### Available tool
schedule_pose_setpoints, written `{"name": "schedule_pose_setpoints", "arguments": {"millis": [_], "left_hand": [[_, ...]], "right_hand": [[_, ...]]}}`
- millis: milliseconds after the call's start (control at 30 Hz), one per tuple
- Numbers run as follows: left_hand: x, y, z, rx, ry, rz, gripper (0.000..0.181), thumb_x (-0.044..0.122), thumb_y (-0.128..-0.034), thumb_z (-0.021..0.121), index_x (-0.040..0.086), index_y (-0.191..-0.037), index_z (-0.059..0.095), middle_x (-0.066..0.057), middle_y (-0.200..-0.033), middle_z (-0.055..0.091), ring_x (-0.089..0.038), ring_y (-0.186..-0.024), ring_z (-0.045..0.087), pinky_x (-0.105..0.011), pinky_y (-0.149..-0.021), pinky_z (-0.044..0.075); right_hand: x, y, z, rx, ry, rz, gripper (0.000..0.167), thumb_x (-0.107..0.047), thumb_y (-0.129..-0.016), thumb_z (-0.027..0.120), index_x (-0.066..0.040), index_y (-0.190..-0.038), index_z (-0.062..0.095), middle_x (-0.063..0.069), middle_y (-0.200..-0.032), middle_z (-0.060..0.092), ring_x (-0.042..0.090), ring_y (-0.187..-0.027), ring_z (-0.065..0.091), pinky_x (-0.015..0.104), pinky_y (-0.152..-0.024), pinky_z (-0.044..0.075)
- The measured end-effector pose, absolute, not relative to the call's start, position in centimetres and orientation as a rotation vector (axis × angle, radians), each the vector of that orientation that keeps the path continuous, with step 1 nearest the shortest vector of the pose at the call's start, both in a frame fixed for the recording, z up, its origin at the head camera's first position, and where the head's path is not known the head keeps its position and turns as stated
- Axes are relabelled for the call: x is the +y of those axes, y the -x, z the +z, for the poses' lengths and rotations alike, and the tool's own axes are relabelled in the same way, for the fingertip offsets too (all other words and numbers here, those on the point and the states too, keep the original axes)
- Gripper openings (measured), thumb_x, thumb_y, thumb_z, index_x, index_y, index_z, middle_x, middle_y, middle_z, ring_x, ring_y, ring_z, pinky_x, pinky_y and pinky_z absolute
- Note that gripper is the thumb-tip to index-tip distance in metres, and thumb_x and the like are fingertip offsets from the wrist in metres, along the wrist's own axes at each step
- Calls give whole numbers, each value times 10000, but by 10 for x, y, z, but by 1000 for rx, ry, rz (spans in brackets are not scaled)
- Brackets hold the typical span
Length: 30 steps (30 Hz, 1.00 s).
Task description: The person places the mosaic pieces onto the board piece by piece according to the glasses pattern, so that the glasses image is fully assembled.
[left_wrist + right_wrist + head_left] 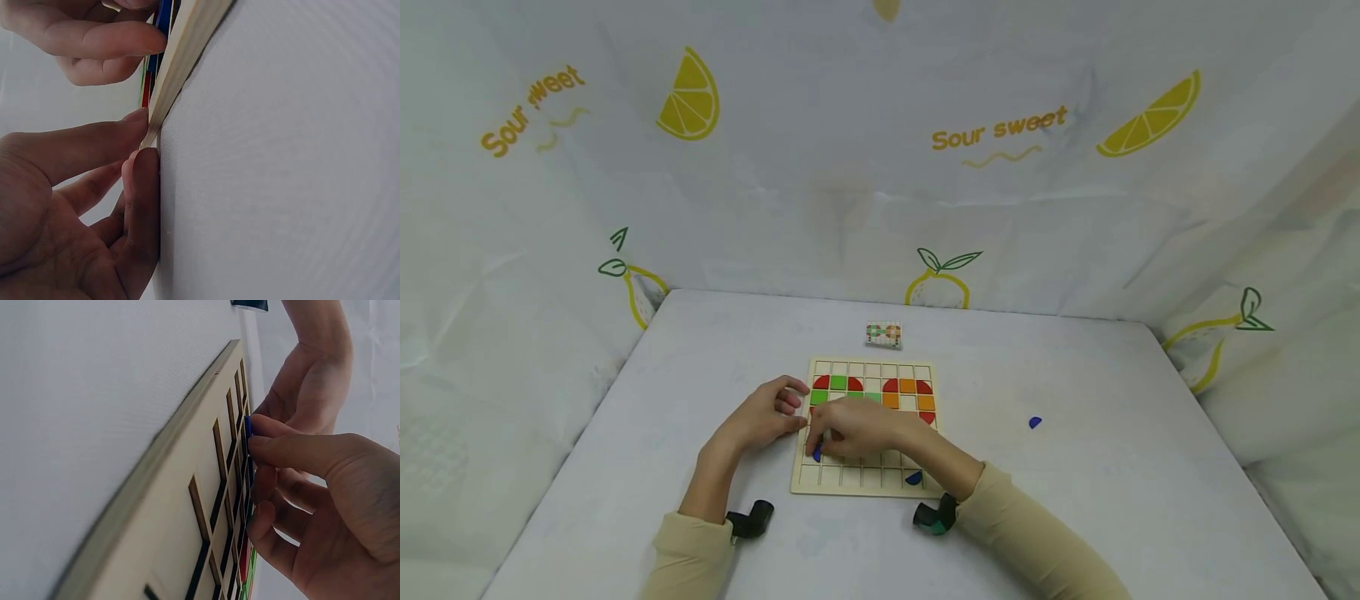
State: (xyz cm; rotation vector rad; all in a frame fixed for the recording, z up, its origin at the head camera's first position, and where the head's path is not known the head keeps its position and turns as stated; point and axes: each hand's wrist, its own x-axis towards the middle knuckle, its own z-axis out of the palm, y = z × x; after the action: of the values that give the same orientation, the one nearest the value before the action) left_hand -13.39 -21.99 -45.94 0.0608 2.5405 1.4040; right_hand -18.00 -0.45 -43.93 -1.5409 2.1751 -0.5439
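A square wooden grid board point(850, 477) lies on the table, with red, green and orange pieces in its upper cells. My right hand point(857, 427) reaches over the board and pinches a blue piece point(817, 453) at the left side of the grid. In the right wrist view, thumb and index finger meet on that blue piece point(248, 427). My left hand point(767, 414) touches the board's left edge with thumb and index fingertips set apart. The right hand hides several middle cells. A second blue rounded piece point(913, 478) lies on the board's lower right cells.
A small pattern card point(883, 334) stands behind the board. Another blue rounded piece point(1035, 422) lies on the white table point(1112, 500) to the right. Black wrist cameras are strapped near both cuffs. A white cloth point(820, 208) with lemon prints hangs behind the table.
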Motion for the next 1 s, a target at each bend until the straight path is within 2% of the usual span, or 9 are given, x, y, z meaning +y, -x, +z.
{"name": "schedule_pose_setpoints", "arguments": {"millis": [333, 600, 1000], "left_hand": [[-220, 134, -459, 2540, -40, 1403, 448, 25, -914, 807, 18, -1330, 642, -110, -1089, 621, -209, -974, 580, -320, -848, 484], [-217, 133, -458, 2539, 4, 1397, 445, 31, -914, 815, 35, -1328, 649, -105, -1083, 614, -211, -970, 575, -314, -835, 489], [-213, 132, -457, 2546, 61, 1403, 457, 27, -912, 818, 31, -1337, 650, -114, -1086, 618, -217, -980, 573, -292, -815, 491]], "right_hand": [[4, 180, -436, 2129, 1490, -629, 246, -48, -1039, 660, -114, -1220, 813, 31, -1150, 749, 14, -846, 553, 130, -808, 499], [28, 183, -425, 2126, 1465, -750, 211, -116, -1059, 668, -97, -1223, 801, 25, -1190, 778, 24, -992, 652, 185, -915, 573], [100, 189, -413, 2284, 1295, -731, 195, -182, -1053, 713, -125, -1221, 794, -19, -1137, 759, 51, -952, 611, 259, -880, 578]]}}
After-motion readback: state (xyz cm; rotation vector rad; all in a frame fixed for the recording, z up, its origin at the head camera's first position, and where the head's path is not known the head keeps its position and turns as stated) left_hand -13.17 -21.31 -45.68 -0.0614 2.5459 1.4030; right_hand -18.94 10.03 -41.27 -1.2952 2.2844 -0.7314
